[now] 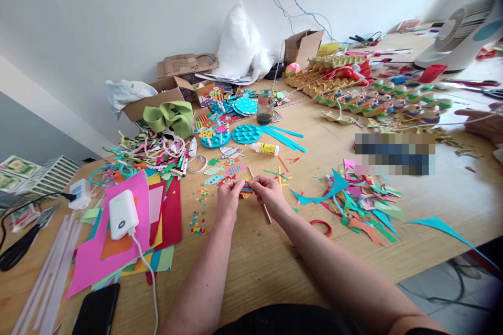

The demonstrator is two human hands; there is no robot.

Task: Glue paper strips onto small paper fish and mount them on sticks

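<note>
Between both hands is a small striped paper fish [246, 188], coloured blue, red and yellow. My left hand [231, 196] pinches its left side, and my right hand [268, 192] has its fingers closed at the right side. A thin light stick [267, 213] passes beneath or through my right hand; I cannot tell whether it is held. Just left of my hands lie several patterned paper fish [214, 170]. Coloured paper dots [198, 222] are scattered nearer me. Behind the hands, a glue bottle [266, 149] with a yellow label lies on its side. Thin paper strips [280, 175] lie to the right.
Coloured sheets [165, 214] and a white power bank [122, 214] lie left. Red-handled scissors [321, 227] and paper scraps [365, 204] are right. Blue discs [246, 134] and a glass jar [264, 107] stand behind. Another person's hand [481, 123] is at far right, near egg trays [377, 99].
</note>
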